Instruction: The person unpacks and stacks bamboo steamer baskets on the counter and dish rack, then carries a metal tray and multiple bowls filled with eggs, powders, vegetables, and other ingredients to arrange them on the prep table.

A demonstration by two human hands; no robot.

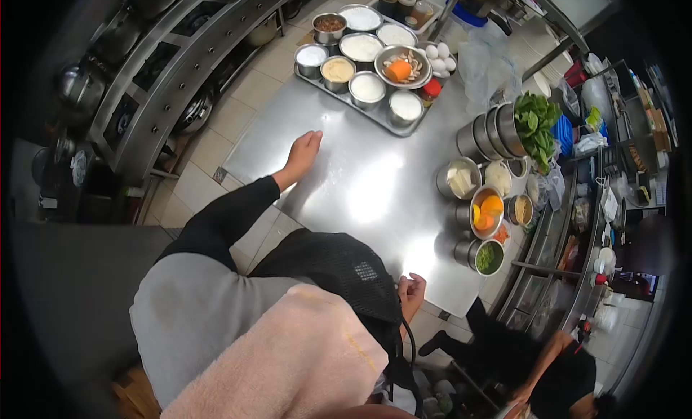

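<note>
A metal tray (pixel 379 117) crowded with round steel containers (pixel 396 119) lies flat on the shiny table (pixel 270 123).

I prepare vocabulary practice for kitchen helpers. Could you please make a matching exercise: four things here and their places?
1. Bare left hand
2. White oval eggs
3. Green leafy vegetable
4. Rectangular metal tray

A. rising from a round metal container
B. under many cylindrical containers
C. at the end of a black sleeve
D. beside a metal bowl with an orange piece

Pairs: 1-C; 2-D; 3-A; 4-B
</note>
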